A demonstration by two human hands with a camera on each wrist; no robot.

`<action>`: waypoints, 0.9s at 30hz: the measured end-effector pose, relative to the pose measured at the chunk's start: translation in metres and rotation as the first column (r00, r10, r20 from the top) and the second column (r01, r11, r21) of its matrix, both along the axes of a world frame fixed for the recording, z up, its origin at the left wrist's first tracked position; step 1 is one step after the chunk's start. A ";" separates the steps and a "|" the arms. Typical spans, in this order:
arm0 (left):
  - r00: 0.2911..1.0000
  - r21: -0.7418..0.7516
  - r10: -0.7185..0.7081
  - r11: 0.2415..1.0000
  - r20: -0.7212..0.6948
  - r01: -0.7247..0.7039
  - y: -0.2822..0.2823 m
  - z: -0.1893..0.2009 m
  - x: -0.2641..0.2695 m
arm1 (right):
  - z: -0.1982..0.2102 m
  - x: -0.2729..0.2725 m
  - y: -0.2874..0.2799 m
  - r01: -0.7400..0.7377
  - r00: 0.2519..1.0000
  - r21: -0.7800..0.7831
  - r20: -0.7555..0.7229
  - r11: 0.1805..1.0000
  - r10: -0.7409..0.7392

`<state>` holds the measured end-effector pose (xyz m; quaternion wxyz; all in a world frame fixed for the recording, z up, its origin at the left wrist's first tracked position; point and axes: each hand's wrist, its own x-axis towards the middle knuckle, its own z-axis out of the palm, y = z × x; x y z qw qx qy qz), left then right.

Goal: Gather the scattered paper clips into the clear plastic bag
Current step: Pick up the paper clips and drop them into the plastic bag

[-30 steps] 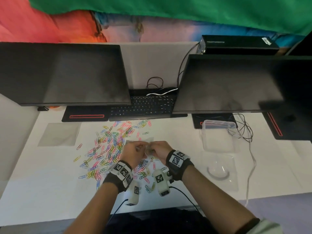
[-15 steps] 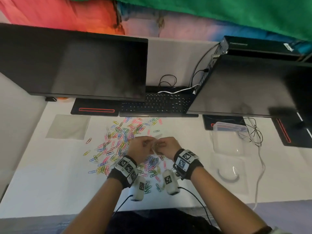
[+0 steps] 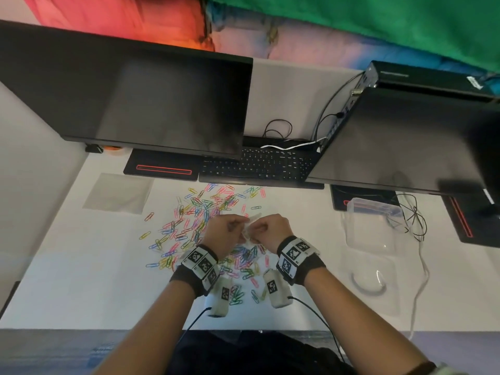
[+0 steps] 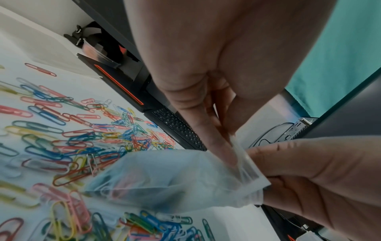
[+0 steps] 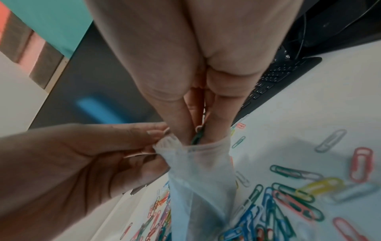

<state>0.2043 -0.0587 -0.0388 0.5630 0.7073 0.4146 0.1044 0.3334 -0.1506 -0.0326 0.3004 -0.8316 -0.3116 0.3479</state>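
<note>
Above the paper clips [image 3: 205,226] on the tabletop [image 3: 81,280], both grips pinch the clear plastic bag [image 4: 175,179] mouth: left hand [image 3: 226,234], right hand [image 3: 270,230] fingers [image 5: 218,114] inside with clips.

Clear plastic bag [image 3: 248,230]: largely hidden between both hands in the head view. Paper clips [image 5: 198,133] at the bag's mouth: count indiscernible. Bag's contents: blurred.
</note>
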 end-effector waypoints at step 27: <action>0.996 0.060 0.085 0.995 -0.023 -0.084 0.009 0.006 -0.022 | -0.029 0.055 -0.059 -0.250 0.878 -0.416 0.282 0.874 0.386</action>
